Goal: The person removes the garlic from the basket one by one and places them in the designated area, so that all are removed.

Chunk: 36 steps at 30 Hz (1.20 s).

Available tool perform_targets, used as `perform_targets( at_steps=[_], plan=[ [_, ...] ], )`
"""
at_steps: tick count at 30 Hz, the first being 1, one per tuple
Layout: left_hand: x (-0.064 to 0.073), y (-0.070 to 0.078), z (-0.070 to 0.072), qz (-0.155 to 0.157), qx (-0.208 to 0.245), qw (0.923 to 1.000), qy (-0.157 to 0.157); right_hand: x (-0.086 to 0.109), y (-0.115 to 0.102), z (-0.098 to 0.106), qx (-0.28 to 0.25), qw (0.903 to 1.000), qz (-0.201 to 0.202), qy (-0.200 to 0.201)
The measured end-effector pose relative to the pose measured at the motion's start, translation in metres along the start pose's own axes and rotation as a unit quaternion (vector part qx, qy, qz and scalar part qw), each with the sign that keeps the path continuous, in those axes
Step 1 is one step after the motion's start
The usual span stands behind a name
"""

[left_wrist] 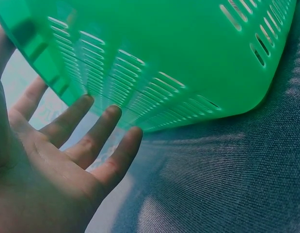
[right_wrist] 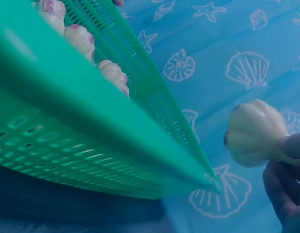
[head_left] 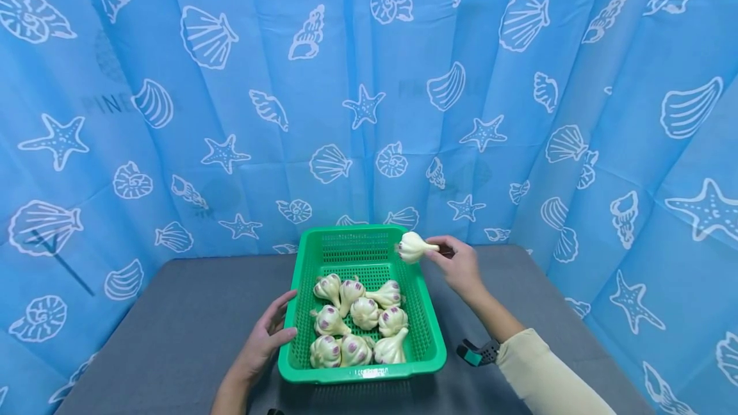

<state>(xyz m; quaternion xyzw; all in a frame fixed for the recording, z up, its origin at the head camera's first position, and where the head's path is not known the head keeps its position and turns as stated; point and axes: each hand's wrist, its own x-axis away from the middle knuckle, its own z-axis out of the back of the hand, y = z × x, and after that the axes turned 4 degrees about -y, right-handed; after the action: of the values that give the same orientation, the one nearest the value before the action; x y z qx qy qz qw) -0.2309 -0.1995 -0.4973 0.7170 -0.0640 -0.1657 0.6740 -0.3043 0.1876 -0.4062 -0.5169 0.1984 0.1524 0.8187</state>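
Note:
A green perforated plastic basket (head_left: 429, 332) stands on the grey table, with several white, purple-marked garlic bulbs (head_left: 365, 313) gathered in its near and middle part. My right hand (head_left: 458, 266) pinches one garlic bulb (head_left: 412, 247) by its stem, over the basket's far right corner. In the right wrist view this bulb (right_wrist: 255, 132) hangs off the fingertips, apart from the basket wall. My left hand (head_left: 264, 338) is at the basket's left side, thumb and fingers spread along the rim. The left wrist view shows its straight fingers (left_wrist: 99, 133) against the slotted outer wall.
Grey cloth covers the table (head_left: 190, 325). A blue curtain (head_left: 357, 120) with white shell prints hangs close behind the basket and along both sides. Near the right sleeve lies a dark strap with a teal patch (head_left: 474, 357).

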Motion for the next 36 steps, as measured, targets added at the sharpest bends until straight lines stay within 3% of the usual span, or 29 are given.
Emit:
perform_targets(
  at_steps=[9, 14, 24, 36],
  plan=[
    [0.001, -0.001, -0.001, 0.003, 0.004, 1.0000, 0.000, 0.008, 0.004, 0.003, -0.090, 0.9924, -0.059, 0.061],
    [0.004, -0.003, -0.001, -0.001, 0.012, 0.9999, -0.008, 0.007, 0.037, 0.000, -0.130, 0.9821, -0.094, 0.099],
    [0.001, 0.000, -0.001, 0.008, 0.004, 0.9999, 0.006, 0.008, 0.067, 0.001, -0.088, 0.9766, -0.164, 0.108],
    [0.001, 0.001, -0.003, 0.019, 0.011, 0.9997, 0.012, 0.002, 0.098, -0.001, -0.031, 0.9629, -0.244, 0.110]
  ],
)
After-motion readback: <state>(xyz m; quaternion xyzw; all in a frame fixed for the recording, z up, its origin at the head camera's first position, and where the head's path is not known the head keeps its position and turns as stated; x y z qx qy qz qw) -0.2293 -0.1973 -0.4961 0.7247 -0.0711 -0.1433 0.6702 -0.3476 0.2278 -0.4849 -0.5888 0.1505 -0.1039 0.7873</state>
